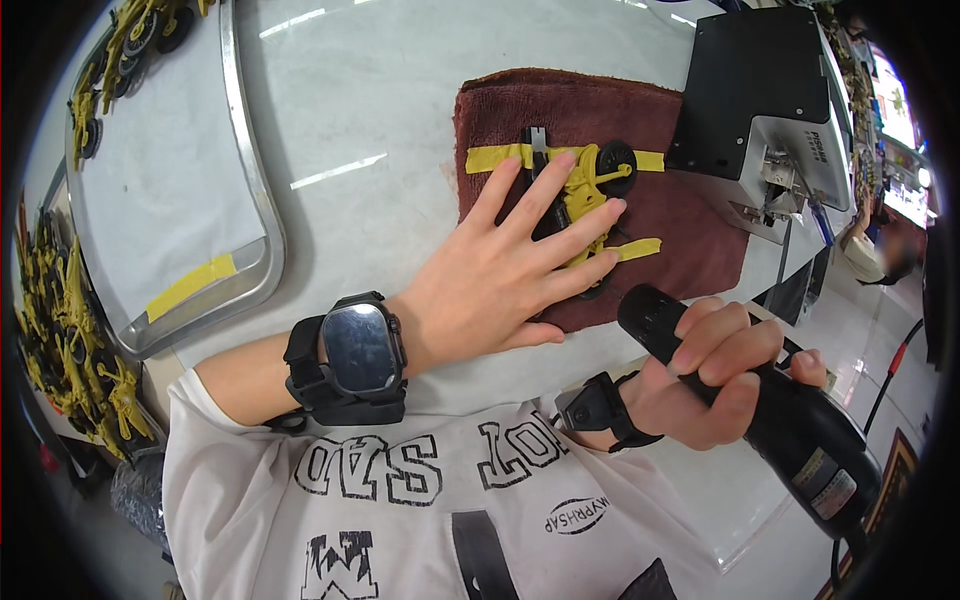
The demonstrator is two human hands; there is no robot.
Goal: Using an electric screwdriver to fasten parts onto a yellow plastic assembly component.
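My left hand (510,250) lies spread over a small yellow and black model bike (584,190), fingertips resting on it. One black wheel (616,165) shows beyond my fingers; much of the rest is covered. The model lies on a folded maroon cloth (700,240), with strips of yellow tape (491,158) beside it. In my right hand (715,375) is a black corded hand tool (815,445), shaped like a small heat gun. Its round end points up and left toward the cloth, apart from the model.
A black and silver boxy machine (750,90) stands right of the cloth. At left is a metal tray (268,225) lined with white paper. More yellow and black model bikes (75,340) are heaped at the far left. Behind the machine, at far right, a person (875,250) is visible.
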